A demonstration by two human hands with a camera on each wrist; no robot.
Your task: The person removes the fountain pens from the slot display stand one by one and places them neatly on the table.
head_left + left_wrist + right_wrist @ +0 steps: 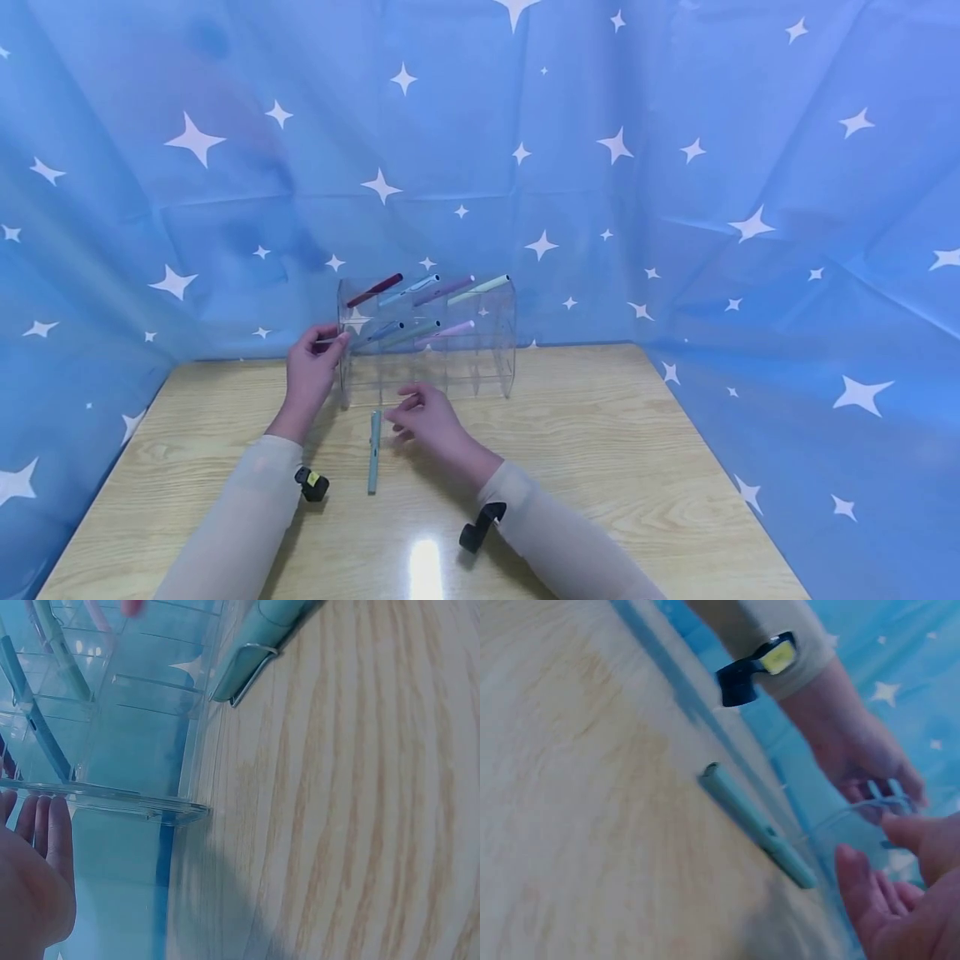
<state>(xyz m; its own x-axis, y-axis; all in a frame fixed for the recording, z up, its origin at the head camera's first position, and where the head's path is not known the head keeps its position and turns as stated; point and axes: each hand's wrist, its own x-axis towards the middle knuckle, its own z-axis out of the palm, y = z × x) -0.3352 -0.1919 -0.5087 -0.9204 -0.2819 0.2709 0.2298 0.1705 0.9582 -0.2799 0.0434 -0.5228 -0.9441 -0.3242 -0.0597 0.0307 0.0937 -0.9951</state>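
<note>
A clear acrylic pen rack (480, 379) stands at the back of the table, holding several slanted pens in two rows. My left hand (313, 367) touches the rack's left side panel; in the left wrist view its fingers (60, 832) lie fairly straight, tips at the outside of the panel. A capped teal pen (374, 454) with a metal clip lies on the table in front of the rack, clip end toward it. Just right of that end is my right hand (429, 421), fingers loosely bent with nothing between them. It is apart from the pen in the right wrist view.
The upper row has a dark red pen (375, 290), a light blue pen (408, 289), a purple pen (444, 290) and a pale green pen (480, 289). Below are blue, green and pink pens. A blue star-patterned curtain (480, 125) hangs behind the wooden table (600, 450).
</note>
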